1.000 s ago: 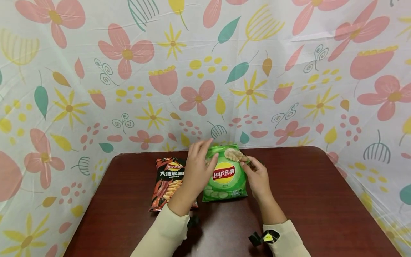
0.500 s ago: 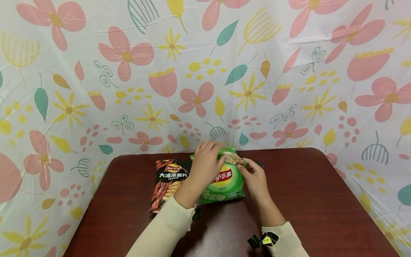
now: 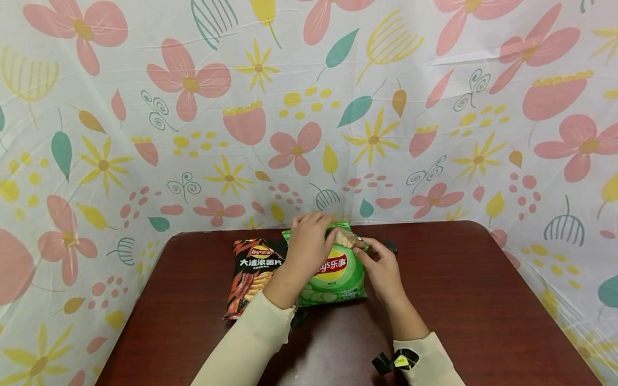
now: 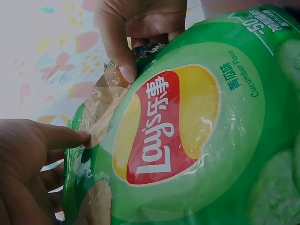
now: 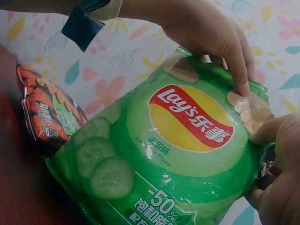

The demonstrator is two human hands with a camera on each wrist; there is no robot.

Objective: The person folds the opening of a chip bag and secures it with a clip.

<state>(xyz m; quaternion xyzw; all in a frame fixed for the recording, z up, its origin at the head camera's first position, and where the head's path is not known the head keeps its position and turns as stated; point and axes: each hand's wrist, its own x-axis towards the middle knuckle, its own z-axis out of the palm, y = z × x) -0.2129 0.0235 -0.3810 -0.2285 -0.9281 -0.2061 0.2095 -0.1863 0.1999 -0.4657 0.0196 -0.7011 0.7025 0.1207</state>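
A green bag of cucumber-flavour potato chips [image 3: 340, 276] leans back near the table's far edge, its printed front facing me. My left hand [image 3: 309, 241] holds its top edge toward the left, thumb [image 4: 70, 136] on the front and fingers behind. With my right hand [image 3: 384, 271] I pinch the top right corner, thumb [image 4: 123, 65] on the printed chip picture and the other fingers behind. The left wrist view shows both thumbs pressing the film a short way apart. Most of the fingertips are hidden behind the bag, and the bag's back is out of sight.
A black and red chip bag [image 3: 251, 273] lies left of the green one, partly behind my left forearm. Both stand on a dark red-brown table [image 3: 449, 300]. A flower-printed cloth [image 3: 410, 177] hangs right behind the table's far edge.
My left hand has come down from raised fingers to hold the bag's top edge. The green bag has shifted slightly left and tilted, and my right hand has stayed at its corner.
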